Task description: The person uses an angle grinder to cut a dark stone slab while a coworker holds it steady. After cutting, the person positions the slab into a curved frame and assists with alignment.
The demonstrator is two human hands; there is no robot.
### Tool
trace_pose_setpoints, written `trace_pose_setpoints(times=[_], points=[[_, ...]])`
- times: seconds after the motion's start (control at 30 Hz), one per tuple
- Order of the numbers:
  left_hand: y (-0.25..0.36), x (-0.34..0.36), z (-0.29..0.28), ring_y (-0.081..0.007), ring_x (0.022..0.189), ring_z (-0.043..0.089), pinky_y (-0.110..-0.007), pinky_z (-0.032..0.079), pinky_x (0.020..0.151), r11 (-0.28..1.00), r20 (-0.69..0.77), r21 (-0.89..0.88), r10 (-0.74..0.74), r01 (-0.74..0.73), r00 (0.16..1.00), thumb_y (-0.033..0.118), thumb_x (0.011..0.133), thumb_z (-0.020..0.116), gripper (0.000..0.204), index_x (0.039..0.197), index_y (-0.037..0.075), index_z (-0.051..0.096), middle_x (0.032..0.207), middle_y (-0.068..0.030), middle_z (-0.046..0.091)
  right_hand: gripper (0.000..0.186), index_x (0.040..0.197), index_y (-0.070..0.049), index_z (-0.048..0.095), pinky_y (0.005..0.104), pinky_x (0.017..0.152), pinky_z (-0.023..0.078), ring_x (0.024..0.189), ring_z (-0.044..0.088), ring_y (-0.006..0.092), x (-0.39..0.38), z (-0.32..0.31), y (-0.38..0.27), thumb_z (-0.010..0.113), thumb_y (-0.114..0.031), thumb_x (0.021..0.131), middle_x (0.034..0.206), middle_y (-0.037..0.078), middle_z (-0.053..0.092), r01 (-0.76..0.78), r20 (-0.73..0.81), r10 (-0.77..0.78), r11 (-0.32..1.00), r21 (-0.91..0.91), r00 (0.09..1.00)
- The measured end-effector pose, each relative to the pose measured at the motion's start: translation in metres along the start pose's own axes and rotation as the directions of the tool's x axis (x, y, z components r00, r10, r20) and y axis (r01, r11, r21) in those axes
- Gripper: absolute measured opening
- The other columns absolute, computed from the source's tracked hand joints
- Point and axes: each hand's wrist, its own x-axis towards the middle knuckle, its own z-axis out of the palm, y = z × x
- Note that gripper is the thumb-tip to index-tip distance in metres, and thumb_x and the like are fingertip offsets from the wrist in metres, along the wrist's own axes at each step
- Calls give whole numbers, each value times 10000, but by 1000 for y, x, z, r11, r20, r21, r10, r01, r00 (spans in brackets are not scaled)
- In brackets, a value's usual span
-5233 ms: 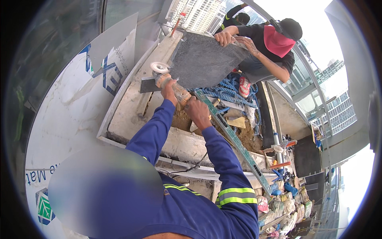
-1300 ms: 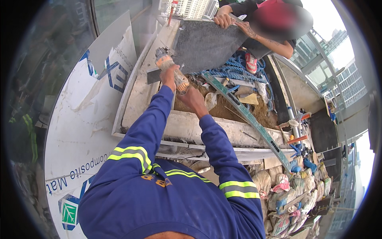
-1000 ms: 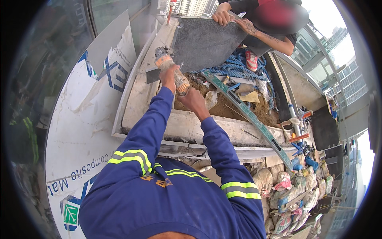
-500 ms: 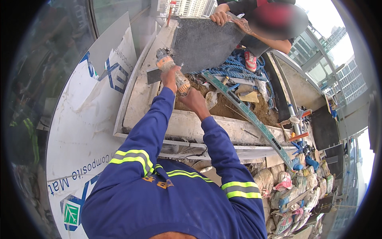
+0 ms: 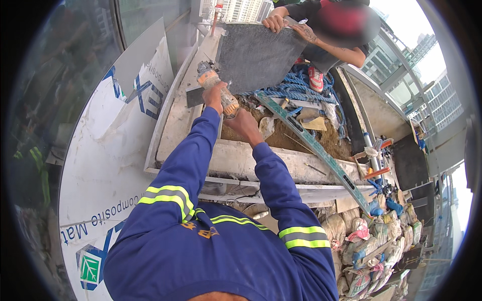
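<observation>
My left hand (image 5: 214, 94) is wrapped round the body of a dusty orange angle grinder (image 5: 208, 78), and my right hand (image 5: 240, 121) grips its rear end. The tool's head points up and away from me, at the left edge of a dark grey slab (image 5: 256, 55) that is tilted up. Whether the disc touches the slab I cannot tell. A co-worker in a dark shirt (image 5: 317, 60) holds the slab's top edge with both hands (image 5: 275, 22). A green spirit level (image 5: 304, 138) lies diagonally just right of my right hand.
A raised concrete planter (image 5: 251, 163) holds soil, blue rope (image 5: 286, 83) and scraps. A large white panel (image 5: 108, 170) leans along the glass wall at my left. Piled sacks (image 5: 371, 246) are at the lower right, beside pipes and orange-handled tools (image 5: 376, 173).
Since the oldest frame the grinder's head has turned, so its disc no longer shows face-on, and the co-worker has bent lower. Over the last second almost nothing has moved.
</observation>
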Motion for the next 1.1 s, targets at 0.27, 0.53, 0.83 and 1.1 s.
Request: trace_pose_setpoints(times=[0.27,0.53,0.83,1.1], points=[[5,11,4,-280,787,659,-436,549,713,999,5,-13,-42,42,999,78,690,808,417,1058,-13,635,956,-111,634,557,962,96,713,475,788,561,872,725,429,12,-1,-3,788,-400,719,926,300,719,-2,2,1,1000,14,1000],[-4,4,-2,-279,782,654,-444,548,717,1000,-7,4,6,-6,1000,90,692,808,414,1054,-15,637,950,-113,633,570,992,107,690,476,792,559,884,722,436,1,0,-1,786,-388,725,909,303,717,-35,45,36,999,-5,998],[-12,0,-6,-268,773,651,-429,544,709,1000,30,9,14,-14,999,103,688,813,420,1049,-12,632,935,-104,629,564,1027,97,675,484,808,560,901,718,436,-5,3,4,783,-374,736,939,302,716,-54,11,54,998,-23,998],[-23,6,-10,-273,708,651,-435,569,687,994,26,-108,6,-3,1000,76,709,790,347,990,4,600,863,-99,602,529,993,95,650,514,817,563,874,708,469,-13,-4,-1,769,-363,757,913,324,704,4,-78,-14,993,-116,997]])
